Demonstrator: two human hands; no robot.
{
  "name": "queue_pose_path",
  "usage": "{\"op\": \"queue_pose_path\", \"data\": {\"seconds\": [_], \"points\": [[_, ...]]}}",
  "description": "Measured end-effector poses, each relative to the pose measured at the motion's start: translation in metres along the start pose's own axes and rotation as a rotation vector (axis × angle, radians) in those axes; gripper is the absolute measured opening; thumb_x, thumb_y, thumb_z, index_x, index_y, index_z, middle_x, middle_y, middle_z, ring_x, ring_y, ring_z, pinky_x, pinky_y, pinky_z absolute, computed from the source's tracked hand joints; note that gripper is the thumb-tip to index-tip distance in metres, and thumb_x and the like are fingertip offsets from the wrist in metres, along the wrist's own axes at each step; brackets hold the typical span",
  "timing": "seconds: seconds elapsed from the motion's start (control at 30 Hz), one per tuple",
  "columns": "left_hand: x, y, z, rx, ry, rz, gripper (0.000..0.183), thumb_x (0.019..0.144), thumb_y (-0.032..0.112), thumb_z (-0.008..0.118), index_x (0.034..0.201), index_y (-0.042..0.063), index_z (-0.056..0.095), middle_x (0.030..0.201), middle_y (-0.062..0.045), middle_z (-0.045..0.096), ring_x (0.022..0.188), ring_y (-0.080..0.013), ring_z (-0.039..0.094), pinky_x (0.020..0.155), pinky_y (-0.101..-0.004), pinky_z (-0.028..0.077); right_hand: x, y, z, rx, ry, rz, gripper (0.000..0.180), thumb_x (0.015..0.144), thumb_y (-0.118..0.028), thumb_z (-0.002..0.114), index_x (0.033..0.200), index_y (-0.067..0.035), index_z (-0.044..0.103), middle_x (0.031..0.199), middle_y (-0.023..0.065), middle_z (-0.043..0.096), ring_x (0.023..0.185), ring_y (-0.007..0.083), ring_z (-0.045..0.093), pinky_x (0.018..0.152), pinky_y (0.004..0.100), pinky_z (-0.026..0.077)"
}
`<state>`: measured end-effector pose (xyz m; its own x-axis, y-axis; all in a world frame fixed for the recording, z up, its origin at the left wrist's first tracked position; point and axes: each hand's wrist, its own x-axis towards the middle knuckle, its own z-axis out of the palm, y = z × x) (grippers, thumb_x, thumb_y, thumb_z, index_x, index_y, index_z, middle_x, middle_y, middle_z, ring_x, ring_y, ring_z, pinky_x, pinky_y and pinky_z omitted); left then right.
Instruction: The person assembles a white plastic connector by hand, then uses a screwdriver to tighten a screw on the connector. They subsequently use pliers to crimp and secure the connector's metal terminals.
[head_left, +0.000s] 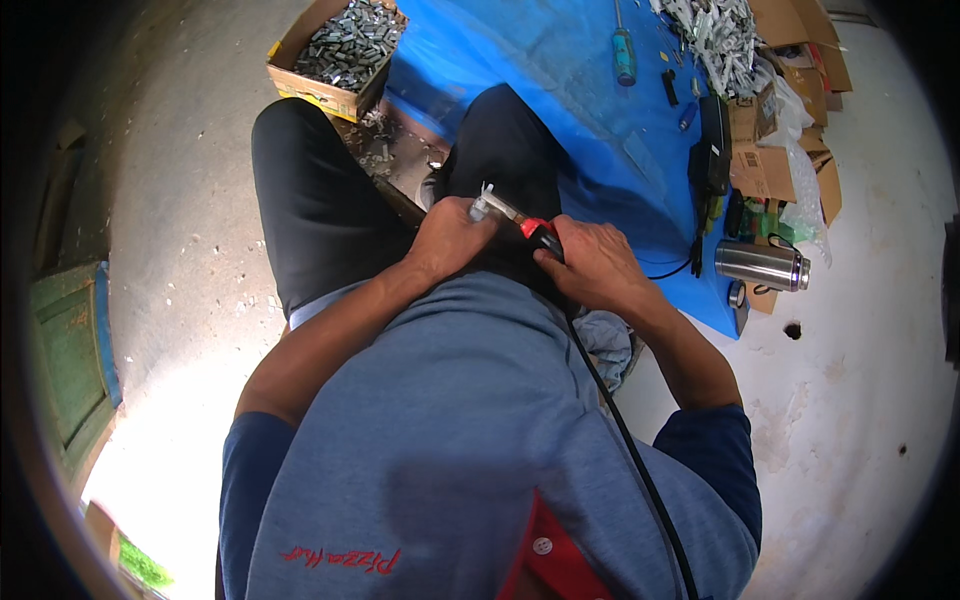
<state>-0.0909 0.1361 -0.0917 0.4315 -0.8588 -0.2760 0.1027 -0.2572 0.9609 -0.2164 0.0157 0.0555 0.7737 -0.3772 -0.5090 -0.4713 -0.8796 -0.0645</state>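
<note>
My left hand (453, 234) pinches a small whitish, translucent piece (480, 207) above my lap, between the thighs. My right hand (596, 259) is closed around the red and black handle (541, 234) of a hand tool. Its flat metal blade (504, 205) reaches left to the piece and seems to touch it near my left fingertips. The exact contact is too small to make out. A black cable (622, 420) runs from below my right hand down over my shirt; where it begins is hidden.
An open cardboard box (319, 91) of small metal pieces stands beyond my knees. A blue tarp (525, 45) on the right bears a teal-handled screwdriver (623, 56), a heap of whitish scraps (716, 37) and a black elongated case (710, 146). A steel thermos (757, 265) lies near cardboard boxes (761, 171).
</note>
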Motion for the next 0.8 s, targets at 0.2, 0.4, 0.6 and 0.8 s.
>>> {"op": "queue_pose_path", "data": {"seconds": [0.2, 0.4, 0.6, 0.8], "points": [[-0.005, 0.008, -0.002, -0.052, 0.035, 0.030, 0.032, 0.088, 0.025, 0.059, 0.088, -0.007, 0.065, 0.066, -0.020, 0.062, 0.061, -0.0263, 0.062, 0.064, -0.0382, 0.048, 0.006, 0.009, 0.008, 0.294, -0.068, -0.029, 0.033, 0.089, -0.029, 0.063, 0.100, 0.002, 0.058, 0.077, 0.0176, 0.063, 0.071, 0.0338, 0.062, 0.066, 0.0411, 0.049], [-0.003, 0.006, -0.002, -0.079, 0.023, 0.019, 0.023, 0.091, 0.016, 0.059, 0.092, -0.006, 0.066, 0.069, -0.003, 0.062, 0.067, -0.0067, 0.052, 0.061, -0.0300, 0.047, 0.006, 0.012, -0.003, 1.072, -0.422, 0.150, 0.028, 0.090, -0.028, 0.062, 0.097, -0.001, 0.060, 0.074, 0.0086, 0.063, 0.054, 0.0139, 0.058, 0.048, 0.0277, 0.046], [-0.008, 0.007, 0.000, -0.185, 0.023, 0.037, 0.027, 0.087, 0.019, 0.059, 0.091, -0.006, 0.066, 0.069, -0.015, 0.065, 0.065, -0.0141, 0.059, 0.064, -0.0338, 0.049, 0.003, 0.016, 0.005, 1.516, -0.607, 0.251, 0.027, 0.088, -0.025, 0.063, 0.098, 0.000, 0.061, 0.076, 0.0102, 0.063, 0.056, 0.0186, 0.061, 0.049, 0.0291, 0.048], [-0.015, 0.018, -0.003, -0.217, -0.036, 0.060, 0.021, 0.092, 0.014, 0.060, 0.093, -0.005, 0.067, 0.073, -0.001, 0.064, 0.069, -0.0048, 0.053, 0.060, -0.0269, 0.047, 0.004, 0.030, 0.014, 1.612, -0.718, 0.164, 0.028, 0.088, -0.024, 0.062, 0.100, 0.000, 0.061, 0.077, 0.0119, 0.063, 0.057, 0.0200, 0.061, 0.049, 0.0300, 0.049]]}}
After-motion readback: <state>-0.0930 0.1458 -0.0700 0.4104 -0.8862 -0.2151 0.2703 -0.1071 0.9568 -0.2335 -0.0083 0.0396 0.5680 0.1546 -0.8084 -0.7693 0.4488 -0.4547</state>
